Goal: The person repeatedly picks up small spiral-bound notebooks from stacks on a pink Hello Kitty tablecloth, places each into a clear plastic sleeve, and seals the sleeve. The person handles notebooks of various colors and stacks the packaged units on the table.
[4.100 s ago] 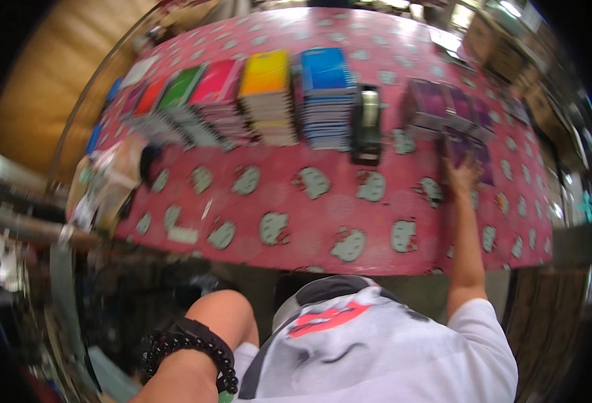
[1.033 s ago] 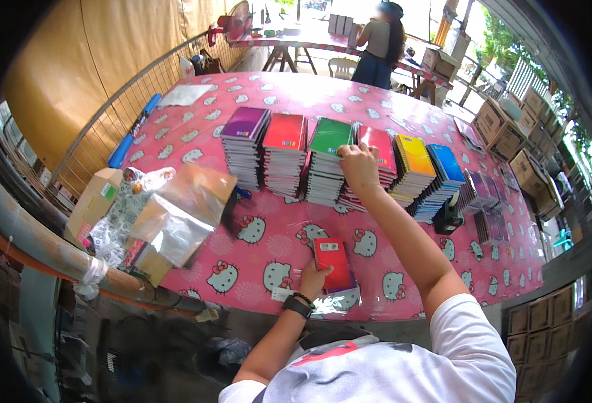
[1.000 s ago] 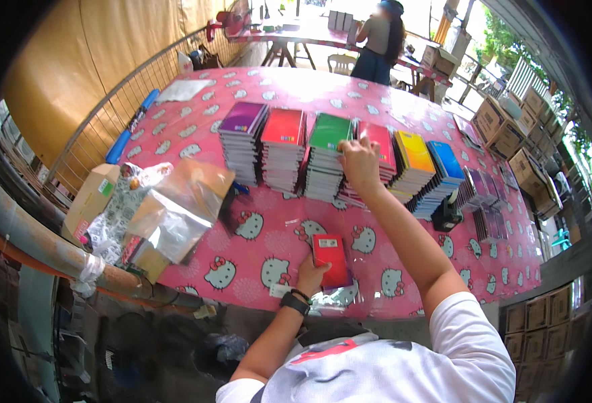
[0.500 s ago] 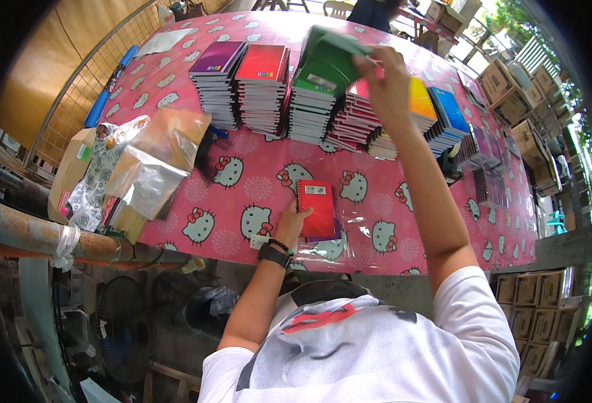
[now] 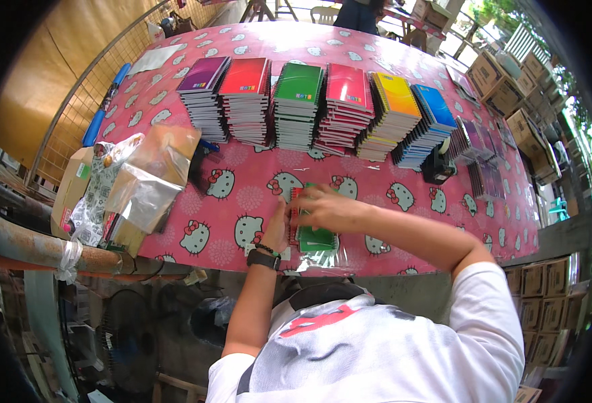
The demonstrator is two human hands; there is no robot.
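At the table's near edge lies a green spiral notebook on top of a red one, whose spiral edge peeks out at the left. My right hand reaches across, its curled fingers gripping the green cover's upper part and hiding much of it. Along the spiral edge, my left hand holds the small pile from the left. Beyond my hands stand stacks of spiral notebooks in a row: purple, red, green, pink-red, yellow and blue.
Clear plastic sleeves lie at the left by the metal rail. A black tape dispenser stands right of the blue stack, near wrapped notebook packs. Cardboard boxes are piled at the right. A person stands beyond the table.
My right hand has come down from the green stack to the near pile, bringing a green notebook onto the red one. My left hand has stayed at the pile's left edge.
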